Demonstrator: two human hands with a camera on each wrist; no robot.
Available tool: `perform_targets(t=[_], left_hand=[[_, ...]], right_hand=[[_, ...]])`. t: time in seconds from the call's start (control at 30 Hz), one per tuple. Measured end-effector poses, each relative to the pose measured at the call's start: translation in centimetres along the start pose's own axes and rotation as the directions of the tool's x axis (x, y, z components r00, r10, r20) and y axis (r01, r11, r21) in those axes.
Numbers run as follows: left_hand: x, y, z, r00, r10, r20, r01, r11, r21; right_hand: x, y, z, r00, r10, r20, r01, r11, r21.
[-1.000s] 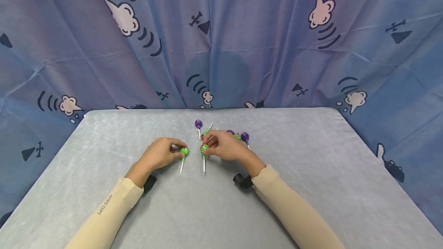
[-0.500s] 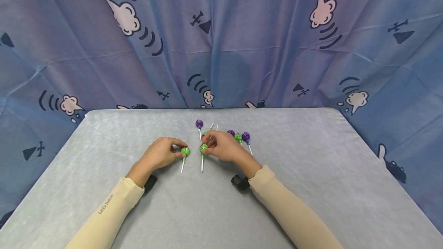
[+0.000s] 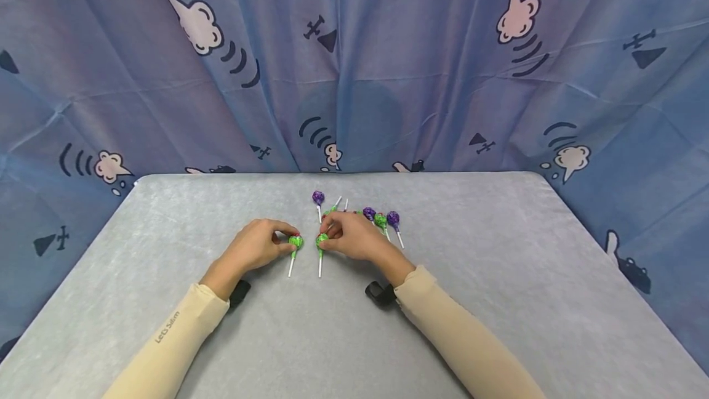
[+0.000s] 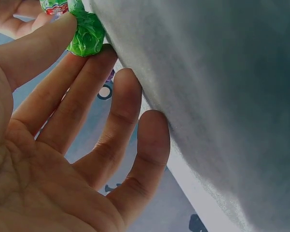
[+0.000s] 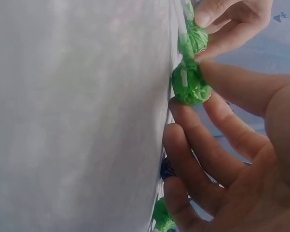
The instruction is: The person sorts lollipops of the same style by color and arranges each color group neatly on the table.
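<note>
Nearest, beige sleeves (image 3: 465,331) flank the centre lollipop (image 3: 322,241), which is green and pinched between the thumb and fingers of the right hand (image 3: 354,236) at the grey counter (image 3: 301,343). Just left of the centre lollipop, the left hand (image 3: 256,245) pinches another green lollipop (image 3: 296,241). Right of and beyond the centre lollipop, a third green lollipop (image 3: 380,220) lies between two purple lollipops (image 3: 393,219). Farther behind it lies one more purple lollipop (image 3: 318,197); farthest behind hangs a blue curtain (image 3: 365,36).
</note>
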State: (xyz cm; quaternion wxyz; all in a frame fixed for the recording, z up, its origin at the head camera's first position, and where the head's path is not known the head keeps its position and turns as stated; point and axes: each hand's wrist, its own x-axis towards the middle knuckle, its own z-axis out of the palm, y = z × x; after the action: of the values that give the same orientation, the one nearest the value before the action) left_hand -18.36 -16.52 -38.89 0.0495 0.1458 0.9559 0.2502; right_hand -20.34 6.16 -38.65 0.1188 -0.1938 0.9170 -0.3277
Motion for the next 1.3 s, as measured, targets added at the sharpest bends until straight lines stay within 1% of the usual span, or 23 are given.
perform_targets(t=[0.3,0.73,1.3], left_hand=[[-0.11,0.17,-0.18,1.000,-0.017,0.001,0.017,1.000,-0.008],[-0.15,0.21,-0.01,1.000,-0.023,0.008,0.023,1.000,0.001],[-0.13,0.18,-0.02,1.000,-0.025,0.014,0.025,1.000,-0.007]], right_hand=[[0.00,-0.19,-0.10,1.000,-0.004,0.029,0.005,0.999,-0.033],[-0.02,0.01,-0.23,0.998,-0.004,0.064,0.006,0.999,-0.037],[-0.11,-0.12,-0.25,0.999,-0.013,0.051,0.017,0.998,-0.065]])
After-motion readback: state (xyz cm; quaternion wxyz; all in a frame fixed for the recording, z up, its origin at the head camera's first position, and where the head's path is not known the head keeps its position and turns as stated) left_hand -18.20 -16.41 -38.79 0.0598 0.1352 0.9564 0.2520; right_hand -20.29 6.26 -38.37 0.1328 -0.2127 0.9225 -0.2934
